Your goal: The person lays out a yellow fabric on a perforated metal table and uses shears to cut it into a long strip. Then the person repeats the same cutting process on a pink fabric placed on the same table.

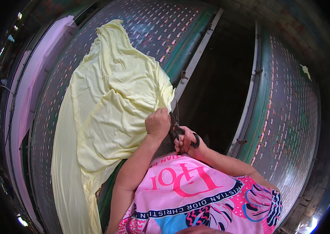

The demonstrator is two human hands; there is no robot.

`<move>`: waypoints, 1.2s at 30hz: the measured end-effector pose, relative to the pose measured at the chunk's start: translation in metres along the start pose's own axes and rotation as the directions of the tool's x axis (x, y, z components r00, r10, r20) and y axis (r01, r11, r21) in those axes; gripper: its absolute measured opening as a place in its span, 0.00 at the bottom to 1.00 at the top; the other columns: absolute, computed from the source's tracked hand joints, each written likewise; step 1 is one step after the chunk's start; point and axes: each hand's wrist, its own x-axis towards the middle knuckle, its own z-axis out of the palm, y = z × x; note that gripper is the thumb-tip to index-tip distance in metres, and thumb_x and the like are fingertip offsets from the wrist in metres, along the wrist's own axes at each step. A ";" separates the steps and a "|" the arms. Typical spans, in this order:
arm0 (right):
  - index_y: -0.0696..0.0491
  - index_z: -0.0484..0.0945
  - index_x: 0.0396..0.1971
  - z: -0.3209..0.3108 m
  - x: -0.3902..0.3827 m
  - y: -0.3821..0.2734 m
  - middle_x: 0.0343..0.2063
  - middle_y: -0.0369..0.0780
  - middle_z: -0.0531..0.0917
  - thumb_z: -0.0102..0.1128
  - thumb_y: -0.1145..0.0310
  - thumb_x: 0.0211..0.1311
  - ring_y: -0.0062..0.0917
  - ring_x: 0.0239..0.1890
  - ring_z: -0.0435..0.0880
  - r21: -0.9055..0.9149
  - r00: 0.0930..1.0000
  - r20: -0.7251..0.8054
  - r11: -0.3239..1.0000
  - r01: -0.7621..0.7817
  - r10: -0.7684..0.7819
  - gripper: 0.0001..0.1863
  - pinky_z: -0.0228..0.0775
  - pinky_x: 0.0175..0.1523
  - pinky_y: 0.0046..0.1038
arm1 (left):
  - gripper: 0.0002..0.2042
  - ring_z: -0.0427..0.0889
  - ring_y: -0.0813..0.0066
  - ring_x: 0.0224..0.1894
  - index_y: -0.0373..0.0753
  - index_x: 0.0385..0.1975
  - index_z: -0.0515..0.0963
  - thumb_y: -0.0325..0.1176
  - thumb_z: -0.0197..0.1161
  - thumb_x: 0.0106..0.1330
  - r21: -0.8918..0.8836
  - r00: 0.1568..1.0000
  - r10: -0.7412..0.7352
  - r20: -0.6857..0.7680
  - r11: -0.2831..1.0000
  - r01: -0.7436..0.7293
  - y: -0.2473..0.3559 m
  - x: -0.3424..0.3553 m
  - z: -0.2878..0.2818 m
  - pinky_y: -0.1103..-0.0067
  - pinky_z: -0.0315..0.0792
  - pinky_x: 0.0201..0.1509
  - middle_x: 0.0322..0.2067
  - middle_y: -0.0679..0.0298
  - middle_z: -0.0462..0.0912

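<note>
A large pale yellow cloth point(110, 89) lies in folds over the printed table, its near left part hanging down. My left hand point(158, 123) is closed in a pinch on the cloth's right edge. Just right of it, my right hand point(186, 141) grips a pair of dark scissors point(175, 132), fingers in the handle loops. The scissor blades point away from me, close beside the pinched edge. Whether they touch the cloth I cannot make out.
The long table point(153, 23) under the cloth carries rows of small printed marks. A dark gap with metal rails point(200, 50) separates it from a similar table point(290, 109) on the right, where a small pale scrap point(306, 71) lies. Pink cloth point(44, 50) hangs at far left.
</note>
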 end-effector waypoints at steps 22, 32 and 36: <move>0.54 0.74 0.52 0.017 0.005 0.008 0.27 0.35 0.75 0.60 0.40 0.75 0.23 0.25 0.76 -0.069 0.945 -0.180 0.962 0.263 -0.272 0.29 0.72 0.28 0.29 | 0.13 0.86 0.55 0.27 0.34 0.50 0.86 0.26 0.64 0.68 -0.502 0.971 0.238 0.016 0.842 -0.198 -0.006 -0.101 -0.083 0.63 0.78 0.31 0.27 0.54 0.85; 0.57 0.71 0.67 0.027 0.007 0.014 0.28 0.39 0.80 0.68 0.49 0.73 0.22 0.23 0.78 -0.238 0.935 -0.197 0.939 0.248 -0.296 0.34 0.74 0.25 0.26 | 0.11 0.92 0.56 0.34 0.32 0.50 0.87 0.26 0.65 0.72 -0.712 0.998 -0.035 0.054 0.699 0.063 -0.050 -0.178 -0.103 0.70 0.82 0.38 0.34 0.46 0.89; 0.58 0.68 0.68 0.030 0.013 0.012 0.28 0.39 0.80 0.70 0.51 0.70 0.22 0.24 0.79 -0.299 0.930 -0.066 0.896 0.327 -0.362 0.37 0.75 0.25 0.26 | 0.09 0.89 0.54 0.32 0.34 0.45 0.87 0.26 0.66 0.69 -0.616 0.998 -0.010 -0.068 0.787 -0.034 -0.046 -0.178 -0.094 0.67 0.81 0.37 0.31 0.50 0.88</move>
